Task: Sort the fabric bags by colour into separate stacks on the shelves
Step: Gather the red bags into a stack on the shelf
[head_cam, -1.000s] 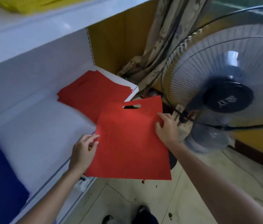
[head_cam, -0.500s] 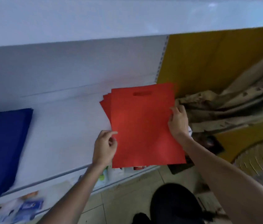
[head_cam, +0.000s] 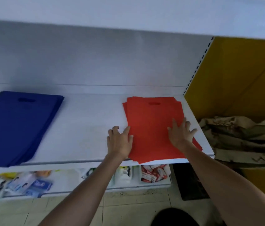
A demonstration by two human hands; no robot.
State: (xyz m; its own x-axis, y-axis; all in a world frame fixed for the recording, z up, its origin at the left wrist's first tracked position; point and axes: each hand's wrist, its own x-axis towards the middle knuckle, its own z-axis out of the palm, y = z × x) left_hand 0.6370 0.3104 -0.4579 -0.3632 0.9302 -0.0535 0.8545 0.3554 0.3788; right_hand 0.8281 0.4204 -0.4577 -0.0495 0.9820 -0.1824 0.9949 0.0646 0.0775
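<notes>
On the white middle shelf: red and blue fabric bags in two separate stacks, well apart.

Shelf: white metal board (head_cam: 86, 128), front edge toward the camera, white back panel behind, another white shelf (head_cam: 128, 12) overhead.

Red stack: red fabric bags (head_cam: 153, 121) at the right end of the board, die-cut handle slot (head_cam: 154, 103) toward the back panel, edges slightly fanned, near corners overhanging the front lip.

Blue stack: blue fabric bags (head_cam: 17, 126) at the left end, flat, handle slot likewise toward the back, layers stepped along the right side.

Left hand (head_cam: 120, 141): palm down at the red stack's left edge, fingers spread, thumb side overlapping the top bag, remaining fingers on bare shelf; nothing pinched.

Right hand (head_cam: 181, 133): flat on the top red bag near its right edge, fingers splayed wide and pressing down; nothing gripped.

Below: lower shelf (head_cam: 96, 188) with small packaged goods, red-and-white packets (head_cam: 153, 174) under the red stack, blue and white packets (head_cam: 30, 185) to the left, blurred.

Right of the shelving: yellow wall (head_cam: 236, 75), perforated upright at the shelf end, patterned beige curtain (head_cam: 242, 137) bunched beside the board.

Floor: pale tiles (head_cam: 128, 209), dark rounded shape at the bottom edge, unidentifiable.
</notes>
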